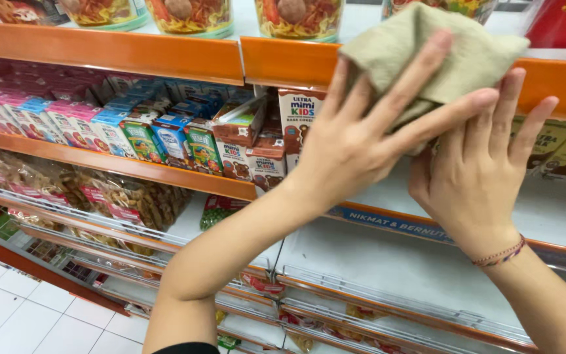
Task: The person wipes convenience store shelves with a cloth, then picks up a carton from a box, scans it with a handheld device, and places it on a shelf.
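Both hands press a beige cloth [427, 59] flat against the orange front edge of the upper shelf [165, 56]. The left hand [355, 141] and right hand [476, 170] keep fingers spread, not clenched. Wiping appears underway at the edge's right part; the stretch leftward, above the small drink cartons [185, 141], looks untouched.

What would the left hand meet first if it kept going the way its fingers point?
The left hand already presses the beige cloth; further up-right, it would probably meet the orange shelf edge behind it, though depth is unclear.
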